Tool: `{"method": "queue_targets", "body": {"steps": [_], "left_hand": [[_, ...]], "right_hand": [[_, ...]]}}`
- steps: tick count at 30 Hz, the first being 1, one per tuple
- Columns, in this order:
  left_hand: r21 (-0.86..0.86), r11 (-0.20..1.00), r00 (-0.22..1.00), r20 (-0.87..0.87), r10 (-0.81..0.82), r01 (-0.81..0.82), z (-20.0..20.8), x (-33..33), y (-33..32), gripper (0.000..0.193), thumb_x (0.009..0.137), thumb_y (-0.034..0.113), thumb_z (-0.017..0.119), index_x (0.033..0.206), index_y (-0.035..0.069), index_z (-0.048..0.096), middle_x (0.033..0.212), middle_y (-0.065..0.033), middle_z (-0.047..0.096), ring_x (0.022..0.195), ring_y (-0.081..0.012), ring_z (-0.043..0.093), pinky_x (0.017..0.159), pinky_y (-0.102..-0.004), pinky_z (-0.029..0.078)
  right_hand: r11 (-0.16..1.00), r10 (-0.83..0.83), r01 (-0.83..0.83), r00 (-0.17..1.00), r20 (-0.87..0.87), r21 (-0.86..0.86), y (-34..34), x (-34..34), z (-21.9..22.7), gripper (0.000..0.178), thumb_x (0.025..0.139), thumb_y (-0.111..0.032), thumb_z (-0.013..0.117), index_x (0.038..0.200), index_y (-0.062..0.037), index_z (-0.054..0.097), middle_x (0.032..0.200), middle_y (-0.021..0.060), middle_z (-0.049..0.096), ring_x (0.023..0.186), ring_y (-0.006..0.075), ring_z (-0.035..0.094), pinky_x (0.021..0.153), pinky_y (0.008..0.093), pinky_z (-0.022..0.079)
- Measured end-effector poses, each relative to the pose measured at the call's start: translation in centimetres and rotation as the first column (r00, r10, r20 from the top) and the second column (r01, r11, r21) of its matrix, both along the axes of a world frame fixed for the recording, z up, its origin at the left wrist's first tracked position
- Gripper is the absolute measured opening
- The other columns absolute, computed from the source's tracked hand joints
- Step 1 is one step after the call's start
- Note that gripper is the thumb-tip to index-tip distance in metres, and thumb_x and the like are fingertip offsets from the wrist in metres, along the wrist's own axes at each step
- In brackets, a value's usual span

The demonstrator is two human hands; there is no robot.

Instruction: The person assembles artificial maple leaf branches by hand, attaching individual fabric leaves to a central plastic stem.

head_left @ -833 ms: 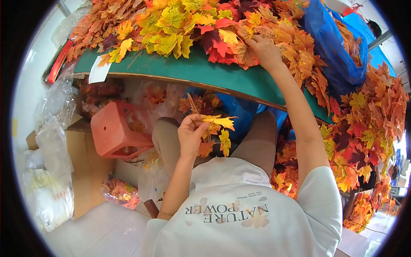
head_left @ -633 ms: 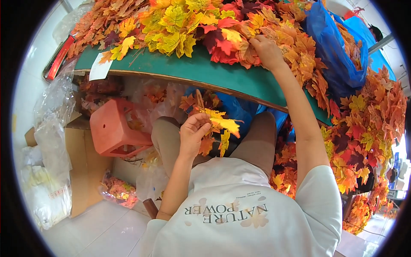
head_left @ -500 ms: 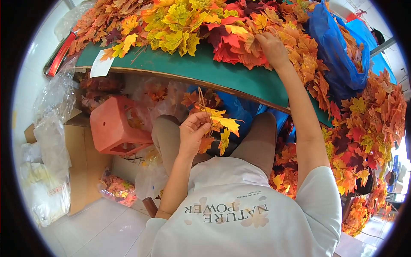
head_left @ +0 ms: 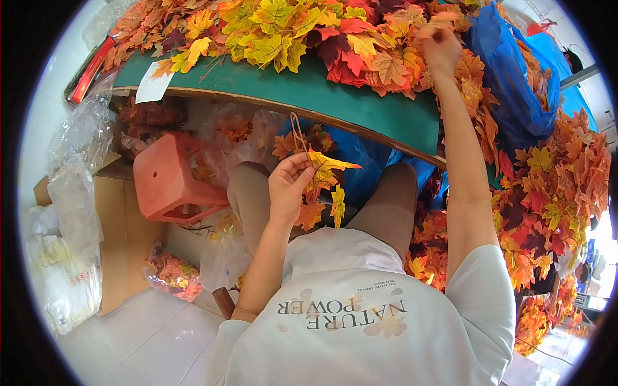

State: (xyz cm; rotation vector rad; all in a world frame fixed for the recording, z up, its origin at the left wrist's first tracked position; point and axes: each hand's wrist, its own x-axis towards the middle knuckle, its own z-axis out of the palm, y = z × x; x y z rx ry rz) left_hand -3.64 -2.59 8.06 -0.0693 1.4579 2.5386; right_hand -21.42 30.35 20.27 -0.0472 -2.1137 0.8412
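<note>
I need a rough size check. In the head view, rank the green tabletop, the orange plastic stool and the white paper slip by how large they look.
1. green tabletop, widest by far, though leaves cover part of it.
2. orange plastic stool.
3. white paper slip, smallest; it lies on the tabletop's edge.

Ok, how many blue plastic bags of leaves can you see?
2: one blue bag at the table's right end beside the right hand, another under the table behind the left hand. More may be hidden.
</note>
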Motion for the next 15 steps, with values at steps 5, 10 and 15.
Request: {"method": "queue_targets", "body": {"steps": [5, 10, 15], "left_hand": [[-0.080, 0.996, 0.999, 0.020, 0.032, -0.030, -0.8, 0.1, 0.0, 0.023, 0.082, -0.003, 0.061, 0.105, -0.003, 0.057, 0.095, -0.0065, 0.060, 0.088, -0.0122, 0.057, 0.081, -0.0225, 0.047], [-0.213, 0.975, 0.997, -0.046, 0.058, -0.066, -1.3, 0.4, 0.3, 0.021, 0.082, -0.002, 0.062, 0.103, -0.003, 0.057, 0.094, -0.0058, 0.061, 0.085, -0.0115, 0.058, 0.078, -0.0220, 0.048], [-0.163, 0.985, 0.998, -0.003, 0.062, -0.061, -0.3, 0.4, 0.6, 0.022, 0.083, -0.002, 0.060, 0.104, -0.004, 0.055, 0.094, -0.0052, 0.059, 0.084, -0.0103, 0.057, 0.076, -0.0216, 0.047]], "right_hand": [[0.392, 0.131, -0.530, 0.841, -0.525, -0.752, -5.1, 4.1, 0.5, 0.024, 0.082, 0.005, 0.061, 0.103, 0.0039, 0.051, 0.100, 0.0139, 0.059, 0.088, 0.0246, 0.063, 0.081, 0.0310, 0.056], [-0.289, 0.518, -0.597, 0.559, -0.647, -0.748, -19.8, 17.9, -2.4, 0.029, 0.087, -0.019, 0.057, 0.110, -0.0026, 0.052, 0.093, 0.0084, 0.056, 0.086, 0.0219, 0.056, 0.081, 0.0375, 0.044], [0.425, 0.505, -0.349, 0.857, -0.101, -0.835, -20.3, 17.9, -10.1, 0.017, 0.077, -0.003, 0.069, 0.092, -0.0015, 0.061, 0.087, 0.0029, 0.062, 0.079, 0.0120, 0.059, 0.073, 0.0252, 0.048]]}}
